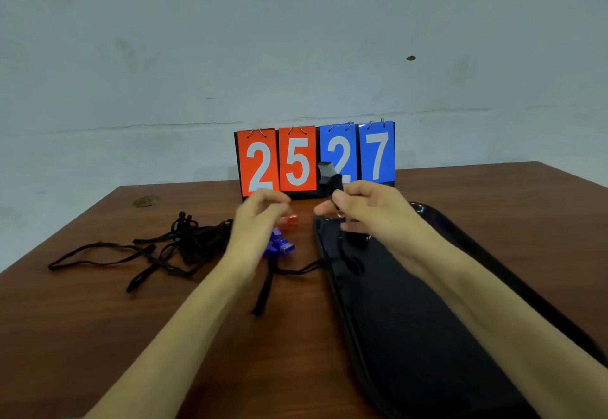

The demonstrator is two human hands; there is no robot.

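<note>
Head-worn camera looks forward and down, apparently close over the table (98, 336).

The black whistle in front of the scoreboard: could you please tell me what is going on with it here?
A person at a wooden table pinches the black whistle in the right hand, holding it up in front of a flip scoreboard that reads 25 and 27. The left hand is blurred and hovers above the blue whistles and a red whistle; whether it holds anything is unclear. Tangled black lanyards lie to the left, and a black tray sits under the right forearm.
</note>
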